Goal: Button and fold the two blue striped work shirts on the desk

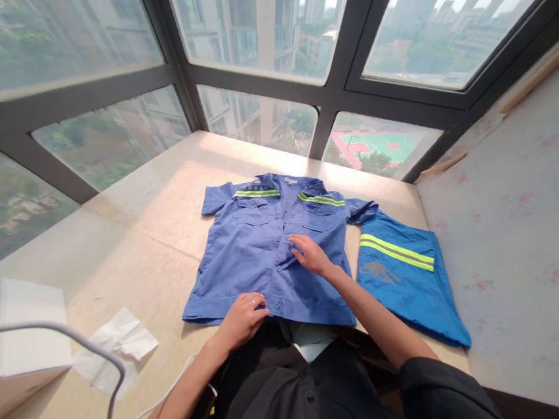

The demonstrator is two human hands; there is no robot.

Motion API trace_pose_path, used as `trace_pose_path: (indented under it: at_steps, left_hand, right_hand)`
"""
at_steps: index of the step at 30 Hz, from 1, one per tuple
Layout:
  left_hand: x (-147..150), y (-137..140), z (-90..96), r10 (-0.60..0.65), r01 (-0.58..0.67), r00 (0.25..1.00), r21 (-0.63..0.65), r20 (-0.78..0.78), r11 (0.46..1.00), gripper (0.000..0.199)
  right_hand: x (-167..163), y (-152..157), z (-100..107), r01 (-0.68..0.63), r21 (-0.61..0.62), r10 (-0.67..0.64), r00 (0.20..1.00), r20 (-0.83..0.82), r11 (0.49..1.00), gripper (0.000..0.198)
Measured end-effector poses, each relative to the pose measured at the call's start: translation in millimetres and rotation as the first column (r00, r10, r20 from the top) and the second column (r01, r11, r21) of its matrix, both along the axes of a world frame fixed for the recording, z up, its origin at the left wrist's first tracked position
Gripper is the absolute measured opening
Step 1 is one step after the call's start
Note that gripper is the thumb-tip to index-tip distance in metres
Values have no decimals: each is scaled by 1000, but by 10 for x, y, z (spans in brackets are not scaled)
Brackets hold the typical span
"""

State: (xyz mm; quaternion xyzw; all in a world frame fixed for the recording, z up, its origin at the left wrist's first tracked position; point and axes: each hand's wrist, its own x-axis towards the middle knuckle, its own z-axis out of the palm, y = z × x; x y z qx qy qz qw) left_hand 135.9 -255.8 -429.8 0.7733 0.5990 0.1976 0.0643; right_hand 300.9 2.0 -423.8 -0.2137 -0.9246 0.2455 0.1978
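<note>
A blue short-sleeved work shirt (pixel 245 259) lies spread front side up on the ledge, its collar toward the windows. It has yellow-green reflective stripes across the chest, two flap pockets and a row of buttons down the front. My left hand (pixel 244 317) rests on the bottom hem, left of the lowest button, fingers loosely bent and a ring on one of them. Over the button placket, my right hand (pixel 309 255) is open with its fingers apart, near the middle buttons. Whether its fingertips touch the cloth I cannot tell.
A folded brighter blue garment (pixel 404 276) with a reflective stripe lies at the right, touching the shirt's sleeve. At the left are a white box (pixel 21 326), a crumpled tissue (pixel 131 336) and a grey cable (pixel 114 367). Windows (pixel 262 33) and a papered wall (pixel 519 232) border the ledge (pixel 129 244).
</note>
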Motion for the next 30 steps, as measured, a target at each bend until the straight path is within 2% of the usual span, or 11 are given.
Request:
trace_pose_path:
  at_steps: [4,7,11,15,17,21,24,30]
  left_hand:
    - [25,-59,48,58,-50,995,-99,84,994,17]
    - [61,43,134,137,-114,969,-122,205,986,19]
    - [78,463,219,263,-253,890,-76,374,964,19]
    - [52,1090,273,403,-410,777,-97,483,907,22]
    - [29,1384,279,456,-443,759,-146,464,885,26]
    - [-24,1763,220,545,-477,800,-286,250,831,30]
    - [-55,1859,139,569,-496,804,-334,174,802,29]
    - [-103,1900,13,601,-520,785,-364,152,772,25]
  right_hand:
    - [-289,248,-46,-72,80,62,990,130,994,49]
    - [-435,381,-45,-114,135,86,976,199,984,56]
    - [-520,507,6,-139,178,86,957,276,974,62]
    - [-489,578,88,-217,242,113,917,382,946,49]
    - [-444,597,114,-240,291,108,909,403,926,38]
    - [-347,613,111,-251,353,114,924,366,901,24]
    - [-319,603,96,-288,374,156,925,346,881,18]
    - [-449,539,156,-331,432,191,923,335,839,17]
